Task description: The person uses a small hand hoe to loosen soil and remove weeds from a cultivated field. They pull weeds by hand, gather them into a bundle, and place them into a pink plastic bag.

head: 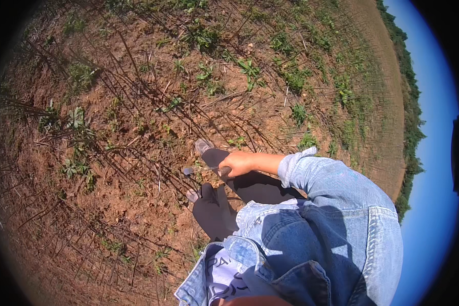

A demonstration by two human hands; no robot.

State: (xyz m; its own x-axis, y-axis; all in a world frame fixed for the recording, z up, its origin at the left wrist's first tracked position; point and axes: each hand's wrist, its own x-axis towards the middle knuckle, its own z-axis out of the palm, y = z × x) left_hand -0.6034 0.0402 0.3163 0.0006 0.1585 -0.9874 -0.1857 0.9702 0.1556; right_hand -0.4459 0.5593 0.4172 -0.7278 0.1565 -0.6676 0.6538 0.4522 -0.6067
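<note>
My right hand (238, 163) is closed around the brown wooden handle (224, 171) of a tool, in front of my dark-trousered legs. A small grey metal piece (188, 171), apparently the tool's head, shows to the left of the hand, just above the soil; its exact shape is unclear. My left hand is out of view. Below the tool, my two shoes (203, 145) rest on reddish-brown earth (137, 206). A light denim jacket (340, 191) with a rolled cuff covers my arm and torso.
Thin dry stalks (128, 51) stand all over the rough, sloping ground. Green weeds (249, 70) grow in scattered patches, with a broad-leaved plant (76, 118) farther left. A bare strip (390, 76) and a line of trees (411, 114) lie toward the right, below blue sky.
</note>
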